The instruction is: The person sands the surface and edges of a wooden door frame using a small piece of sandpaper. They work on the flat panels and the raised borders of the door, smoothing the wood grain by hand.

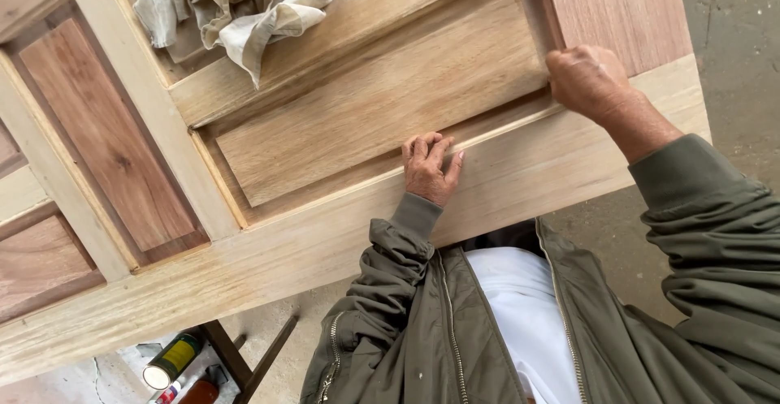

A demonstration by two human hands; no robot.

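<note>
A panelled wooden door [341, 233] lies flat in front of me, with pale rails and raised panels. My left hand [429, 167] rests flat on the bottom rail, fingers together, fingertips at the groove under the light raised panel [382, 99]. My right hand [589, 79] is closed at the right end of that panel, pressed against the groove beside the reddish panel [621, 10]. Whether it holds something small is hidden by the fingers. Both sleeves are olive green.
A crumpled pale rag [240, 6] lies on the door near the top. Reddish panels [110, 136] sit at the left. Below the door's edge, a green and yellow can [171, 361] and small bottles [199, 389] stand by a dark wooden frame [244, 355] on the concrete floor [735, 63].
</note>
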